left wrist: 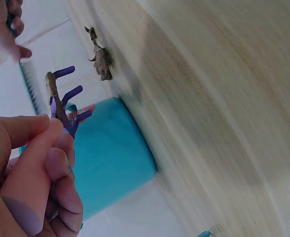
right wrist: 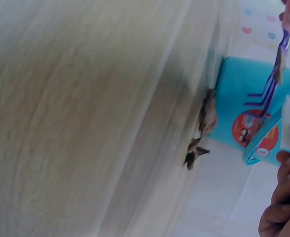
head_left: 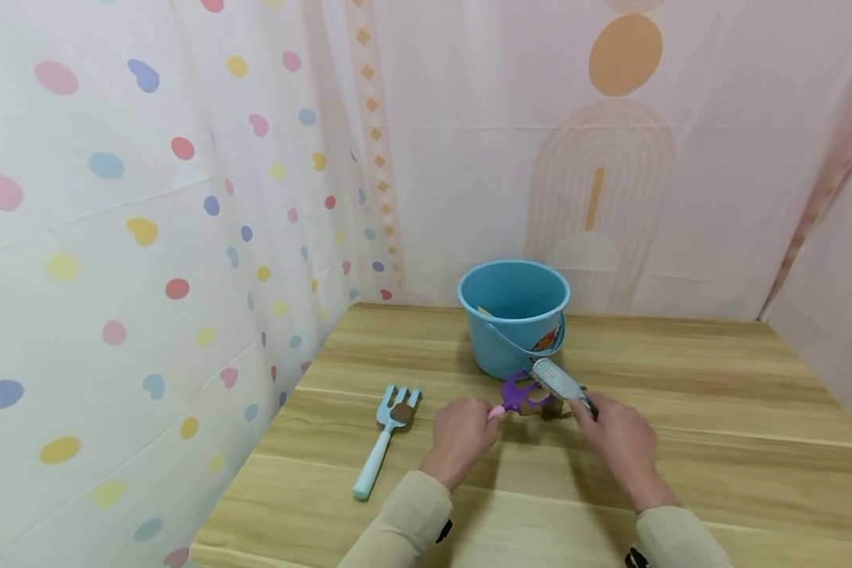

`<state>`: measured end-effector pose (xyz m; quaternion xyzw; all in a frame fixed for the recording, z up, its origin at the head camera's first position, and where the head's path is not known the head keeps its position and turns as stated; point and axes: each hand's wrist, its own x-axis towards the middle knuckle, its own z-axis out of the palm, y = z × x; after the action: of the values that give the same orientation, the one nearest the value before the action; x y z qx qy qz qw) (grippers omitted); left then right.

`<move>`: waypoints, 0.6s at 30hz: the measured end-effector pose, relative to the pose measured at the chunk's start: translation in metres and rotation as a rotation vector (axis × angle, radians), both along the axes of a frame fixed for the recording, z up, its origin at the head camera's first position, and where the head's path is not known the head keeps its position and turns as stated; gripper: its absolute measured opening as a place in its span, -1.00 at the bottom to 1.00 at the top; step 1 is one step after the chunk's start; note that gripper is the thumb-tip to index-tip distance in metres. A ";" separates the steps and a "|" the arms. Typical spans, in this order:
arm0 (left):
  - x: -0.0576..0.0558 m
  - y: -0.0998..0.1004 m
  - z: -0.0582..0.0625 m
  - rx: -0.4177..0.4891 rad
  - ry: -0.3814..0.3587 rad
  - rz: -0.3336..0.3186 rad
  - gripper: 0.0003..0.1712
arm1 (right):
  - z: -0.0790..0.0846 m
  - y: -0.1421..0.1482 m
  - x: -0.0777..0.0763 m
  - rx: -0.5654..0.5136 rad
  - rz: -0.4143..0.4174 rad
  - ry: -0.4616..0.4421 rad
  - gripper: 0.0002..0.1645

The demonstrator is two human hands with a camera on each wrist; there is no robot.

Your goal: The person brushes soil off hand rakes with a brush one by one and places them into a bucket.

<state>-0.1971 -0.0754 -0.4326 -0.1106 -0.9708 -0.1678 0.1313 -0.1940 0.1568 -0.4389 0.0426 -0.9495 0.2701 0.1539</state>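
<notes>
My left hand (head_left: 461, 438) grips the pink handle (left wrist: 29, 173) of a small toy rake with purple tines (head_left: 513, 394). A brown smear (left wrist: 52, 89) sits on the tines' back in the left wrist view. In my right hand (head_left: 621, 442) is a brush (head_left: 557, 380) with pale bristles, held just beside the rake; whether they touch I cannot tell. Behind both stands a blue bucket (head_left: 493, 343) with its handle hanging down in front. Brown, crumpled, leaf-like bits (left wrist: 103, 61) lie on the table below the tools.
Left of my hands, a light blue toy fork (head_left: 375, 464) lies on the wooden table (head_left: 717, 410), a round brown patch (head_left: 401, 412) on its head. Something yellow (head_left: 483, 311) shows inside the bucket. Patterned curtains (head_left: 454, 197) hang behind the table and at both sides.
</notes>
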 end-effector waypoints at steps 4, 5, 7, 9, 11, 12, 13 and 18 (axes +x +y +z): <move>-0.001 0.002 0.000 -0.017 0.018 -0.001 -0.48 | -0.002 -0.010 0.002 0.034 0.102 0.068 -0.61; -0.001 0.002 0.000 -0.018 0.021 -0.001 -0.48 | -0.003 -0.012 0.003 0.049 0.121 0.087 -0.65; -0.001 0.002 -0.001 -0.022 0.025 -0.001 -0.49 | -0.006 -0.016 0.004 0.079 0.141 0.124 -0.70; -0.001 0.003 -0.001 -0.024 0.028 -0.002 -0.49 | -0.009 -0.018 0.005 0.102 0.129 0.148 -0.76; -0.002 0.004 -0.001 -0.025 0.034 -0.001 -0.49 | -0.011 -0.019 0.005 0.108 0.102 0.154 -0.79; -0.002 0.004 -0.002 -0.026 0.034 0.002 -0.49 | -0.011 -0.019 0.005 0.108 0.091 0.152 -0.78; -0.002 0.005 -0.002 -0.027 0.036 0.003 -0.49 | -0.011 -0.019 0.005 0.111 0.080 0.146 -0.78; -0.001 0.006 -0.003 -0.040 0.054 0.005 -0.48 | -0.008 -0.016 0.004 0.118 0.040 0.071 -0.64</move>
<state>-0.1979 -0.0697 -0.4357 -0.1151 -0.9703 -0.1449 0.1559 -0.1905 0.1408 -0.4473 0.0799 -0.9567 0.2151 0.1792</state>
